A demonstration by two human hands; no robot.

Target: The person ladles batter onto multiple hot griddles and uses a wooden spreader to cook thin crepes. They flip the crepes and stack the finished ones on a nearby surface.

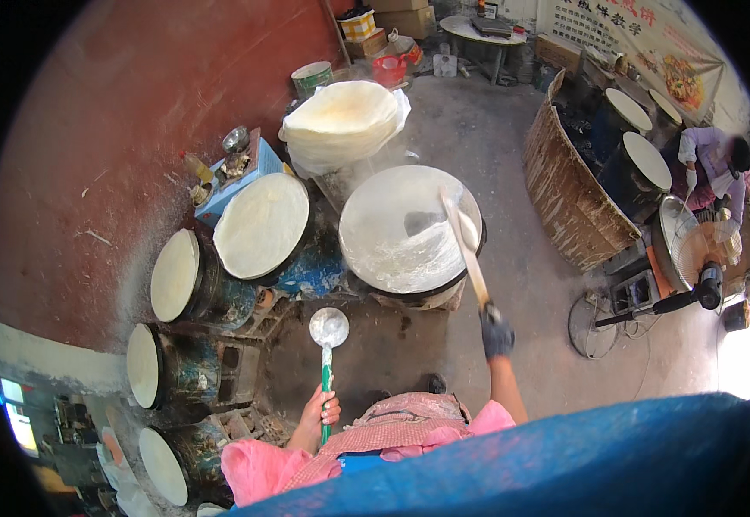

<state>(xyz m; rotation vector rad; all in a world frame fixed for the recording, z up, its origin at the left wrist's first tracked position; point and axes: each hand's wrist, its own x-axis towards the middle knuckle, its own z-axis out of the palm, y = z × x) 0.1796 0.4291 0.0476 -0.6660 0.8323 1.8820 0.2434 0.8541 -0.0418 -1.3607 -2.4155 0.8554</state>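
Observation:
My bare left hand (319,409) grips the green handle of a ladle (329,327), whose round bowl is coated with white batter. A dark glove covers my right hand (496,333), which is closed around the handle of a long wooden spreader (470,254). The spreader's blade lies over the right part of a round griddle (375,215) in front of me. White streaks cover the griddle's lower half, and its upper part looks hazy grey. Just left of it, another griddle bears a thin pale pancake (263,224).
A tall stack of pancakes (345,116) on white sheeting stands beyond the griddle. More drum-shaped griddles (175,276) curve down my left side. A blue box (241,177) holds bowls by the red wall. Right are a rusty curved screen (569,185), a fan (595,323) and a person (711,164).

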